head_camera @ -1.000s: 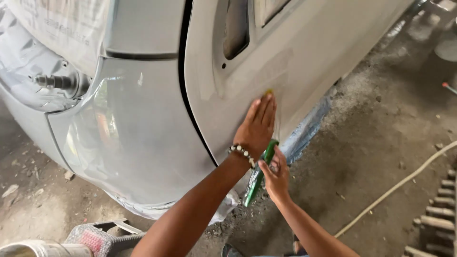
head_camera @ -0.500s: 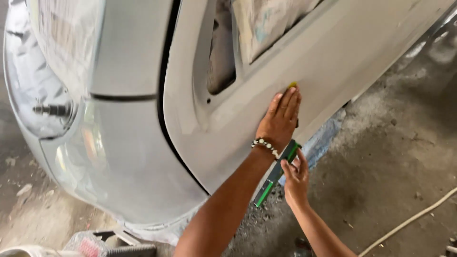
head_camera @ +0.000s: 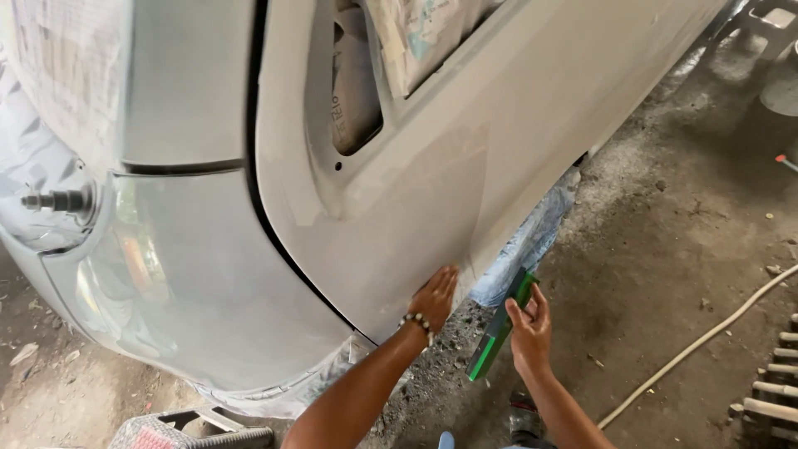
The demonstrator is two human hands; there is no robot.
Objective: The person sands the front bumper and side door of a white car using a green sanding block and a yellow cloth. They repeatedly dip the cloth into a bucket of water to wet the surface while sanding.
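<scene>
The left hand (head_camera: 434, 298) is pressing flat, fingers spread and gripping nothing, on the low near edge of the grey primed car panel (head_camera: 465, 166), while just to its right the right hand (head_camera: 529, 328) is clamping a long green tool (head_camera: 499, 327) above the dirty concrete floor (head_camera: 665, 249).

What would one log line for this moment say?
left hand: flat on grey car panel | right hand: holds green tool | floor: hose

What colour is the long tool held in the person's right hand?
Green: the long tool in the right hand is translucent green, seen in the head view.
</scene>
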